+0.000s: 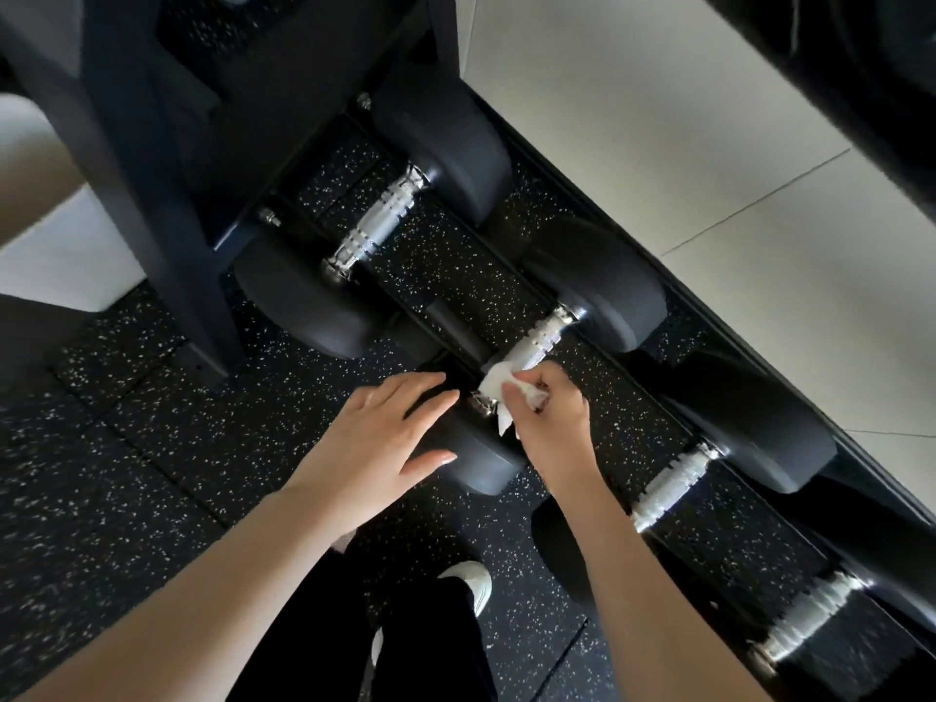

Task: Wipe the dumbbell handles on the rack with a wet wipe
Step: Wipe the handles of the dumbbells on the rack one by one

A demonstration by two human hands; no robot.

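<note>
Several black dumbbells with chrome handles lie in a diagonal row on the low rack (511, 144). My right hand (549, 423) grips a crumpled white wet wipe (499, 380) wrapped round the near end of the second dumbbell's handle (539, 339). My left hand (385, 438) rests with straight fingers on that dumbbell's near black head (481, 458). The first handle (375, 222) lies further up the row, and a third handle (673, 486) and a fourth handle (805, 620) lie to the lower right.
A dark rack upright (152, 195) stands to the left of the first dumbbell. Black speckled rubber flooring (152, 448) covers the ground, pale tiles (684, 144) lie beyond the rack. My black trousers and a white shoe (473, 582) show below my hands.
</note>
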